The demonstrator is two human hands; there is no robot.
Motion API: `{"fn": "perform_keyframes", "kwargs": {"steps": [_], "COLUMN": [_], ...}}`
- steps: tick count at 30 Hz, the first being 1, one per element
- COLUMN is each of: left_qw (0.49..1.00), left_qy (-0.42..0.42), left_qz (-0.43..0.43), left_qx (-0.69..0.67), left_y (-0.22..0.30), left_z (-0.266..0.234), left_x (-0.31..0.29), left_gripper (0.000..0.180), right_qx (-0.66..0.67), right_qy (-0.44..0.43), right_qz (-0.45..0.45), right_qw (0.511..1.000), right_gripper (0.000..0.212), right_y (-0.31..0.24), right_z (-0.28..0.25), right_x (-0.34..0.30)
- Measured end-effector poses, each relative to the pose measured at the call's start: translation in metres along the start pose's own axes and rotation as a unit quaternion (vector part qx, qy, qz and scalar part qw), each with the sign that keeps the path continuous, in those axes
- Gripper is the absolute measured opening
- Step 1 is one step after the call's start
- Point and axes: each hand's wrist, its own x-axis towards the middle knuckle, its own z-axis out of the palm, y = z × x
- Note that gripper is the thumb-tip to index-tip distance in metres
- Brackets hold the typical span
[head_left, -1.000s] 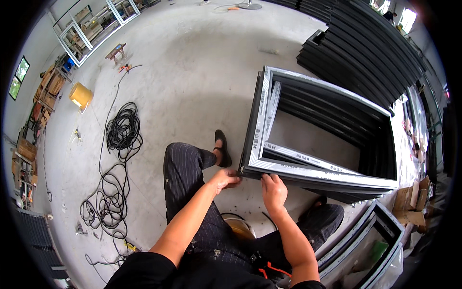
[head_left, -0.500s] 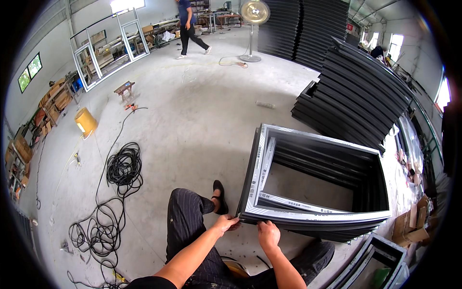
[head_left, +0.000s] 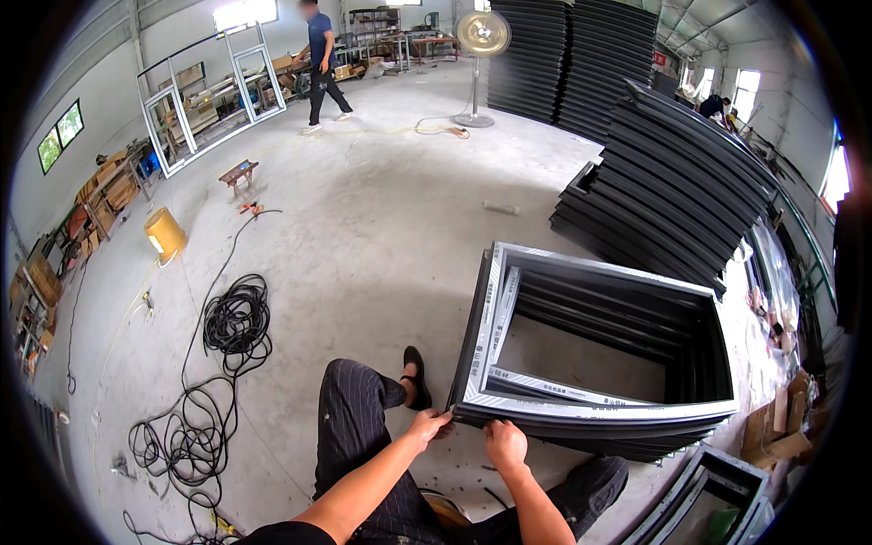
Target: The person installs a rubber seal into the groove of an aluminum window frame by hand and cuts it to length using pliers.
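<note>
In front of me lies a stack of dark rectangular window frames, the top one faced with pale printed film. My left hand is at the stack's near left corner, its fingers pinched together at the frame edge; a small thing between them is too small to name. Just to its right, my right hand is closed against the underside of the near edge, with its fingertips curled round the frame and partly hidden. Both forearms reach up from the lower edge, over my striped trousers.
Taller stacks of dark frames stand behind. A black cable lies coiled on the left floor near a yellow bucket. A pedestal fan and a walking person are farther back. More frames lie at the lower right.
The person in the background has walked to the left. My view has tilted up slightly. Both hands keep nearly the same place at the frame corner.
</note>
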Motion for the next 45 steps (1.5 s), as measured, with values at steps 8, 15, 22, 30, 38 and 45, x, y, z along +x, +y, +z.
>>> {"fn": "perform_keyframes", "kwargs": {"steps": [8, 15, 22, 30, 38, 45], "left_qw": [0.995, 0.999, 0.997, 0.983, 0.972, 0.982], "left_qy": [0.021, -0.013, -0.015, -0.026, -0.052, -0.043], "left_qz": [0.080, 0.010, -0.028, -0.056, -0.084, -0.047], "left_qx": [0.059, -0.029, -0.066, -0.172, -0.215, -0.178], "left_y": [-0.017, -0.015, -0.015, -0.017, -0.022, -0.038], "left_z": [-0.002, -0.001, -0.002, 0.012, 0.020, 0.017], "left_x": [0.017, 0.013, 0.012, 0.002, 0.000, 0.017], "left_gripper": [0.029, 0.027, 0.022, 0.021, 0.021, 0.023], "right_qx": [-0.011, 0.089, -0.016, -0.046, -0.053, -0.124], "right_qy": [-0.003, -0.011, -0.008, -0.007, -0.035, 0.027], "right_qz": [-0.014, -0.001, -0.018, -0.018, 0.009, 0.051], "right_qw": [1.000, 0.996, 1.000, 0.999, 0.998, 0.991], "right_gripper": [0.015, 0.016, 0.015, 0.010, 0.013, 0.020], "right_y": [-0.003, -0.003, -0.009, -0.015, -0.006, 0.019], "right_z": [-0.004, -0.011, -0.009, -0.009, -0.017, -0.090], "right_x": [0.005, 0.007, 0.006, 0.007, 0.003, -0.009]}}
